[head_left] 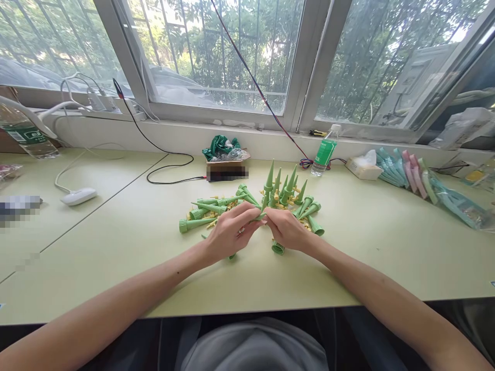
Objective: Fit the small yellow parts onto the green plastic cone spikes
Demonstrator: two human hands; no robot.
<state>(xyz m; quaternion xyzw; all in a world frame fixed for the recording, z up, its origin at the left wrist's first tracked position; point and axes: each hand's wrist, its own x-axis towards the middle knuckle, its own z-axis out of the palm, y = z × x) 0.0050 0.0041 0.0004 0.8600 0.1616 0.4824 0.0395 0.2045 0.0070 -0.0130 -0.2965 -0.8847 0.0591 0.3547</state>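
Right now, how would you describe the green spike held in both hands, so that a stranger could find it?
Start at the pale green table under the window and find the heap of green spikes. Just in front, the left hand and right hand meet. The held spike is the only one off the table, pinched between fingers.

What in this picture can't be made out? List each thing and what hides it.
1. The small green piece pinched between the left hand and right hand: fingers cover most of it, head view.
2. The dark box behind the pile of green spikes: its front is blurred.
3. The flat item at the table's left edge: blurred out.
4. The bottle label: too small to read.
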